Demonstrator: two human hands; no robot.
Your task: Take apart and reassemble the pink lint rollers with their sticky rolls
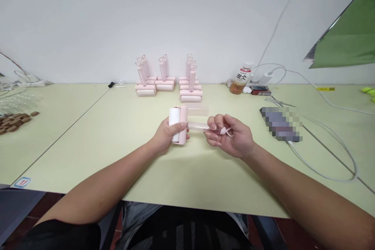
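Note:
My left hand [167, 134] is closed around the head of a pink lint roller [178, 124], gripping its white paper roll and pink cover just above the table. My right hand [231, 136] is closed on the roller's translucent pink handle [199, 126], with the heart-shaped loop at the handle's end showing between its fingers. The roller lies sideways between both hands. A clear cover piece [197, 110] lies on the table just behind it.
Three groups of finished pink lint rollers [165, 80] stand at the back of the pale green table [117, 133]. A drink bottle [240, 79], chargers and white cables [328, 152] lie at right, beside a blurred flat object [280, 123]. Brown pieces [13, 121] lie far left.

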